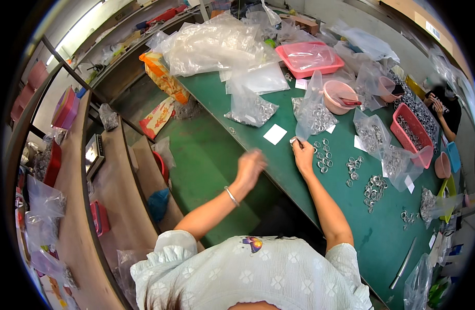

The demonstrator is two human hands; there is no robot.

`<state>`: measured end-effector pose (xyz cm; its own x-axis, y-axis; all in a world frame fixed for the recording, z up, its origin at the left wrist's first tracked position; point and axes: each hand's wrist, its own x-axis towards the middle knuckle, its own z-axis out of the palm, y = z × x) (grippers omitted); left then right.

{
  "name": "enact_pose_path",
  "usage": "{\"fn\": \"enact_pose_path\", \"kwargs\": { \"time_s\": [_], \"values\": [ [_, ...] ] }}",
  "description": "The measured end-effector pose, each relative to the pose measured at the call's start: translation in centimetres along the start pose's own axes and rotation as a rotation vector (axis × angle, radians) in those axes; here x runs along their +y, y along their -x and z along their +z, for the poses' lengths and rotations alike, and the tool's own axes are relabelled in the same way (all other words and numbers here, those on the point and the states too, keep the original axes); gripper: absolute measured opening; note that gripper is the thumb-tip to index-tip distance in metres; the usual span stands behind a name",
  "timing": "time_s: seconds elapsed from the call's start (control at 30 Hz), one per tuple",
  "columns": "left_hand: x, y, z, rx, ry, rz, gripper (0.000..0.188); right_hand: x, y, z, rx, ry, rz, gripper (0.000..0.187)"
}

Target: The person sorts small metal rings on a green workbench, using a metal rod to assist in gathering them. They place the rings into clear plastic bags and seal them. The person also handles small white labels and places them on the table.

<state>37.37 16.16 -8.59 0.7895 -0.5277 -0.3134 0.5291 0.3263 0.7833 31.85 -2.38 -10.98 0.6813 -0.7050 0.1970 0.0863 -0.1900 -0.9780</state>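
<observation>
My right hand [303, 155] rests over the green table, its fingers pinched on something small that I cannot make out. Just right of it lies a loose group of shiny metal rings [325, 161]. My left hand [252, 165] is smeared by motion at the table's near edge, so its fingers cannot be read. Beyond the two hands lies a white paper square [274, 134]. A clear bag of metal rings [316, 118] stands past the right hand, and another clear bag [251, 109] with metal pieces lies farther left.
More ring piles [375, 192] and filled bags spread rightward over the green table [346, 237]. A pink basin [339, 98], a red tray [310, 58] and a long pink basket [410, 129] stand farther back. Wooden shelves [118, 191] run along the left. Another person [445, 108] is at far right.
</observation>
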Motion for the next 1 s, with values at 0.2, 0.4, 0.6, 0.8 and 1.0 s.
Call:
{"fn": "enact_pose_path", "kwargs": {
  "time_s": [0.2, 0.4, 0.6, 0.8, 1.0],
  "values": [
    [-2.6, 0.0, 4.6, -0.161, 0.409, -0.743, 0.066, -2.7, 2.2, 0.7, -0.025, -0.343, 0.243, 0.014],
    [-4.5, -2.2, 4.8, -0.258, 0.468, -0.645, 0.051, -1.8, 4.1, -0.1, -0.137, 0.274, -0.516, 0.014],
    [-5.7, -1.5, 4.4, -0.336, 0.588, -0.529, 0.030, -6.0, 5.5, -0.3, -0.262, 0.582, -0.627, 0.017],
    [-5.6, -0.5, 5.7, -0.285, 0.610, -0.455, 0.021, -6.8, 5.4, -0.4, -0.059, 0.443, -0.714, 0.011],
    [-5.0, 0.0, 5.4, -0.168, 0.770, -0.508, 0.018, -6.5, 3.5, -1.8, 0.177, 0.223, -0.367, 0.015]
  ]
}}
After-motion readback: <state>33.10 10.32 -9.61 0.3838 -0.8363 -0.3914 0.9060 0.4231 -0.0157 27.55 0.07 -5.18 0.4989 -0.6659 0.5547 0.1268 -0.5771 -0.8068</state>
